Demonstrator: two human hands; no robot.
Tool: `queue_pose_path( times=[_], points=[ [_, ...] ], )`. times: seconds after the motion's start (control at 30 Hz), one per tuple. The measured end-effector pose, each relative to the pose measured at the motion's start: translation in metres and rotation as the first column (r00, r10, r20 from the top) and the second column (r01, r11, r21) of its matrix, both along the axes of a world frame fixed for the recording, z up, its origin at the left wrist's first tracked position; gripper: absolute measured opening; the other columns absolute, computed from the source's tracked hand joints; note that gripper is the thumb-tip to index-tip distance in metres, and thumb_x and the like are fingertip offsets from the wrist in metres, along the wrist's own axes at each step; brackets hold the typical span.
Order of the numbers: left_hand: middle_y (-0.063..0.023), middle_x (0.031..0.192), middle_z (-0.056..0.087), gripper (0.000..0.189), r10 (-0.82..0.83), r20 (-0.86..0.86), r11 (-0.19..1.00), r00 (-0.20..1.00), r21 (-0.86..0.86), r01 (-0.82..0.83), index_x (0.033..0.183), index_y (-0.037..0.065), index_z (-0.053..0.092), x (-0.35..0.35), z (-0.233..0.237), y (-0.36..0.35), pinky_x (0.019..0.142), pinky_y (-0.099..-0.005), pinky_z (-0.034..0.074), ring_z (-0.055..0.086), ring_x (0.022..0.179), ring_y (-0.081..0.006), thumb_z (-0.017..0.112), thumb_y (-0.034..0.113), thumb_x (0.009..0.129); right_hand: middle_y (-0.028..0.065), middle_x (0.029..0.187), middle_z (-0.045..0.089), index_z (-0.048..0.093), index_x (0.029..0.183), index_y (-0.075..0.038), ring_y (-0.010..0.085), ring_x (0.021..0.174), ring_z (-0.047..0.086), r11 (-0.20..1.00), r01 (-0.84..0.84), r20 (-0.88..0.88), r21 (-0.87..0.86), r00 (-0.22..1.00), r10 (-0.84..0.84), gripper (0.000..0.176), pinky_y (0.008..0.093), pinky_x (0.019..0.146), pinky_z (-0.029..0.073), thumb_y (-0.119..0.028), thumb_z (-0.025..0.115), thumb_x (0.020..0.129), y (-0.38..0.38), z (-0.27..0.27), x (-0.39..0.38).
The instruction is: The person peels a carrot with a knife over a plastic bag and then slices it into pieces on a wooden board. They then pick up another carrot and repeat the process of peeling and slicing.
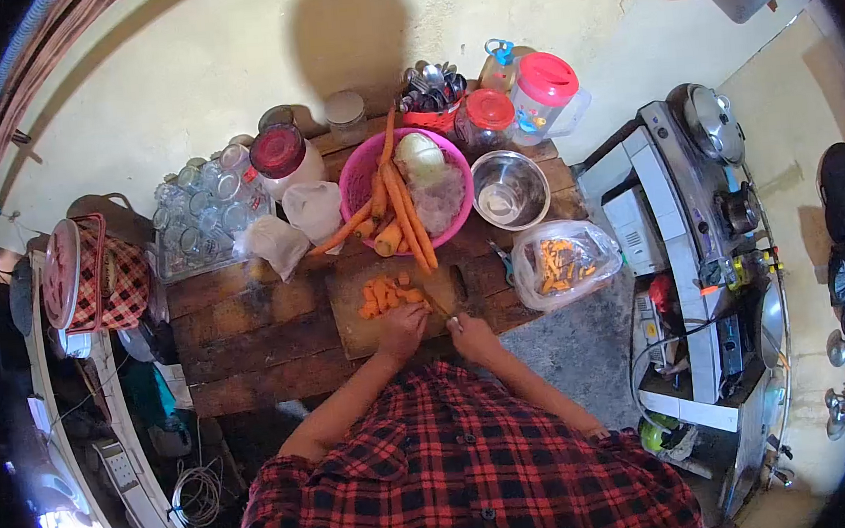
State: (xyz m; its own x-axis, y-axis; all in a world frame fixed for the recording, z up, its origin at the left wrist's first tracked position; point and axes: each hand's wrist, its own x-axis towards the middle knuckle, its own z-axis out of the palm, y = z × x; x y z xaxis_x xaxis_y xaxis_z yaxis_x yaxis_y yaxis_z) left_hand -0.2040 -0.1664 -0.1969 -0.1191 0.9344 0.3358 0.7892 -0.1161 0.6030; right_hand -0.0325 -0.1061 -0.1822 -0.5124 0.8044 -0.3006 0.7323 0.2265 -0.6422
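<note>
Your cut carrot pieces point(383, 295) lie loose on the far half of the cutting board point(351, 337); they should feel light, firm and a little slick where cut, so pinch them by their flat sides or gather them under curled fingertips. Your left hand point(403, 333) rests at the board's near edge with its fingers bent toward the pieces, though you cannot tell from here whether they grip one. Your right hand point(472, 339), at the board's near right corner, is closed round the handle of the knife point(439, 305), its blade angled in over the board. That knife looks stiff and easy to carry; keep hold at the handle and mind how near the edge sits to your left fingertips. Just beyond the board, whole carrots point(400, 206) spill over the rim of the pink basin point(345, 196), their ends reaching close to the board's far edge, where they could get in your way. Right of the board lies a clear plastic bag point(595, 250) of orange pieces, likely limp; beyond its far right corner stands a metal bowl point(528, 211), and beyond its far left, white plastic bags point(311, 211).
</note>
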Motion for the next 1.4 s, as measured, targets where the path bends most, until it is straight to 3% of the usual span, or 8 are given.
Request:
queue_pose_path(
  times=[0.07,0.17,0.5,0.7,0.93,1.0,1.2,1.4],
  points=[
    [-0.0068,0.093,0.065,0.016,-0.004,-0.027,1.0,1.0,-0.013,0.004,0.088,0.004,0.066,-0.001,0.002,-0.001,0.072,-0.0359,0.048,0.062,0.082,-0.0247,0.065,0.011,0.074,0.0301,0.075,0.058,0.05,0.088,0.004,0.0489,0.076,0.055,0.997,-0.072,-0.055,-0.002,0.996,0.072,0.033,0.0541,0.066,0.043,-0.029,0.044,0.091,-0.001,0.006,-0.007],
    [-0.0067,0.092,0.065,0.017,-0.006,-0.063,1.0,0.998,-0.008,0.006,0.089,0.005,0.066,-0.001,0.001,0.001,0.072,-0.0353,0.048,0.062,0.081,-0.0249,0.065,0.011,0.073,0.0301,0.074,0.057,0.05,0.089,0.004,0.0487,0.075,0.055,0.999,0.013,-0.17,0.053,0.985,-0.004,0.033,0.054,0.065,0.042,-0.029,0.043,0.092,-0.002,0.012,-0.007],
    [-0.0061,0.086,0.064,0.015,-0.011,-0.034,0.994,0.999,0.108,0.015,0.085,0.004,0.066,0.002,0.008,0.011,0.066,-0.0358,0.049,0.062,0.074,-0.0245,0.065,0.01,0.072,0.0295,0.071,0.057,0.047,0.088,0.004,0.0493,0.071,0.055,0.999,0.036,-0.04,-0.01,0.999,-0.037,0.03,0.0557,0.061,0.041,-0.026,0.045,0.091,-0.021,0.011,0.008],
    [-0.0061,0.085,0.064,0.013,-0.012,-0.042,0.999,0.999,0.03,0.013,0.085,0.003,0.066,0.002,0.008,0.01,0.064,-0.0355,0.049,0.062,0.074,-0.0245,0.063,0.011,0.075,0.0306,0.067,0.056,0.045,0.091,0.005,0.0494,0.067,0.056,0.999,0.007,0.013,0.052,1.0,-0.008,0.031,0.0565,0.059,0.043,-0.026,0.044,0.091,-0.024,0.006,0.011],
    [-0.0069,0.088,0.065,0.013,-0.007,-0.066,0.996,0.998,0.091,0.013,0.085,0.003,0.066,0.0,0.005,0.009,0.064,-0.0353,0.049,0.062,0.074,-0.0245,0.063,0.011,0.076,0.0306,0.064,0.055,0.045,0.091,0.005,0.0492,0.063,0.056,1.0,-0.011,0.076,0.028,0.997,0.009,0.031,0.0562,0.058,0.044,-0.027,0.044,0.091,-0.028,0.023,0.015],
    [-0.0074,0.088,0.065,0.013,-0.034,-0.074,0.999,0.997,0.034,0.036,0.085,0.003,0.066,0.0,0.005,0.008,0.064,-0.0355,0.049,0.062,0.075,-0.0249,0.063,0.01,0.075,0.0307,0.065,0.056,0.045,0.09,0.005,0.0491,0.064,0.056,1.0,-0.009,0.092,0.019,0.996,0.007,0.031,0.0559,0.058,0.044,-0.027,0.044,0.091,-0.028,0.019,0.015],
    [-0.0075,0.089,0.064,0.016,-0.01,0.003,0.998,1.0,0.064,0.009,0.087,0.003,0.066,0.002,0.001,0.008,0.066,-0.0359,0.049,0.062,0.079,-0.0252,0.063,0.008,0.072,0.031,0.068,0.057,0.046,0.091,0.006,0.0481,0.067,0.057,1.0,-0.017,0.085,0.007,0.996,0.017,0.032,0.0555,0.06,0.045,-0.026,0.045,0.09,-0.022,0.015,0.006],
    [-0.0057,0.092,0.065,0.016,-0.007,-0.035,0.998,0.999,0.061,0.009,0.088,0.005,0.067,0.001,-0.006,0.007,0.067,-0.0356,0.048,0.062,0.08,-0.0236,0.063,0.01,0.073,0.0298,0.07,0.058,0.047,0.094,0.004,0.0472,0.068,0.058,1.0,-0.007,0.114,0.026,0.993,0.004,0.031,0.0557,0.062,0.046,-0.027,0.044,0.091,-0.011,-0.001,-0.017]
  ],
)
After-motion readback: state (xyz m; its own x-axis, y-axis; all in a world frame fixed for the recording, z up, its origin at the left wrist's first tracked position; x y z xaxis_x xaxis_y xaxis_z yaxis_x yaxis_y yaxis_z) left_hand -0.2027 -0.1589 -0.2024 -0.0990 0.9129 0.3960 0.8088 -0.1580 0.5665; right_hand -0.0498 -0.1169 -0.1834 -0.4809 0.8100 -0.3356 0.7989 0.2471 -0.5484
